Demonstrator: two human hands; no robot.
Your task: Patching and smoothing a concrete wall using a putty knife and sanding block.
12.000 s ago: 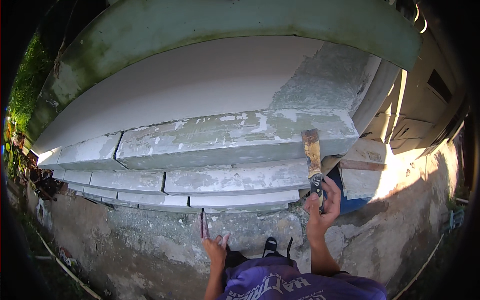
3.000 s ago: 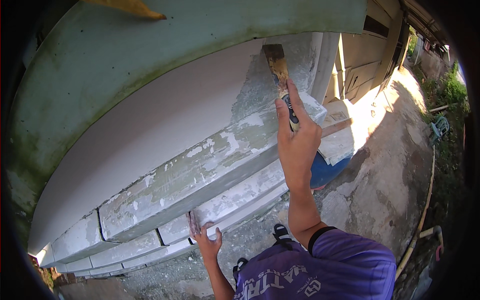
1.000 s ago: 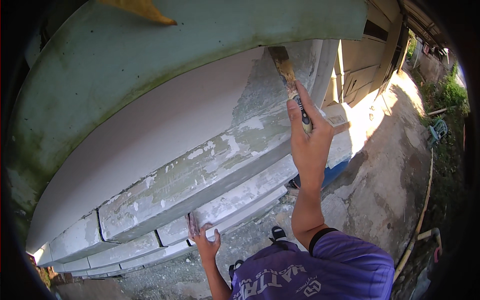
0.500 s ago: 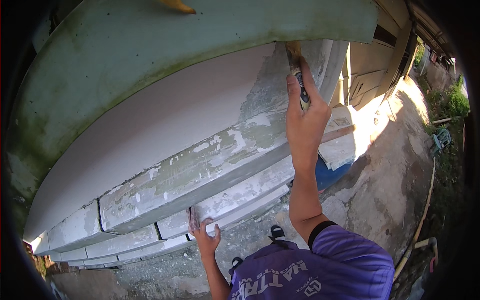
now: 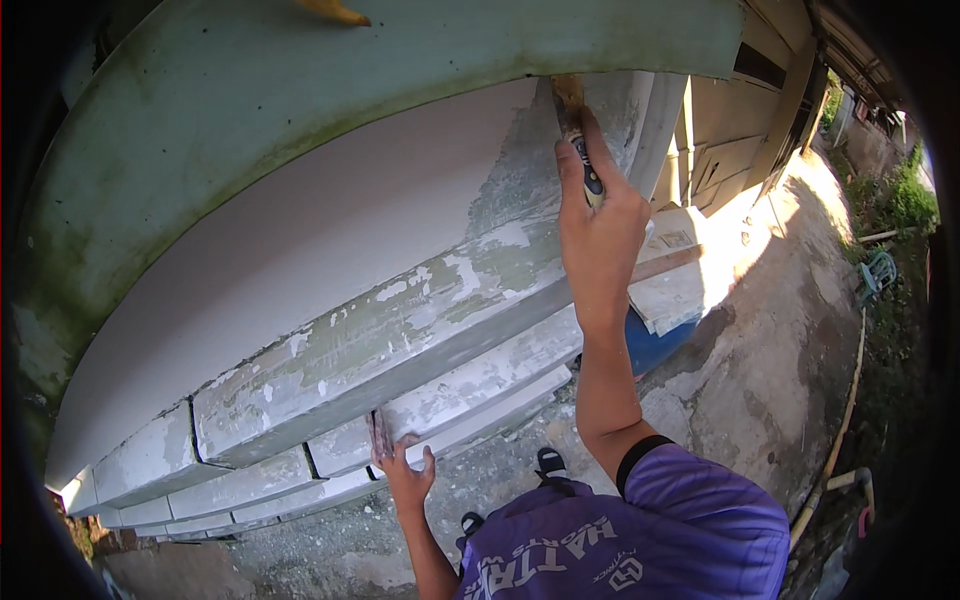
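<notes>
My right hand (image 5: 605, 215), arm raised, is closed round the black and cream handle of a scraper (image 5: 584, 165). Its brownish, worn blade points up against the bare grey patch (image 5: 518, 165) of the white wall (image 5: 330, 240), just below the green overhang. The blade's tip is partly hidden by that overhang's edge. Lower and to the left, my left hand (image 5: 405, 475) rests at a lower ledge (image 5: 480, 385) with its fingers apart. Some of its fingers look grey with dust and touch the ledge face. Flaking white paint covers the upper ledge (image 5: 390, 315).
The curved green overhang (image 5: 300, 130) fills the top. A blue container (image 5: 655, 340) with boards (image 5: 665, 290) over it stands right of the wall, near my right forearm. Concrete ground (image 5: 740, 390) runs along the right, with a pipe (image 5: 840, 430) and plants beyond.
The scraper and my right hand appear slightly farther left and up, while the whole view has shifted a little the same way. My left hand stays at the ledge.
</notes>
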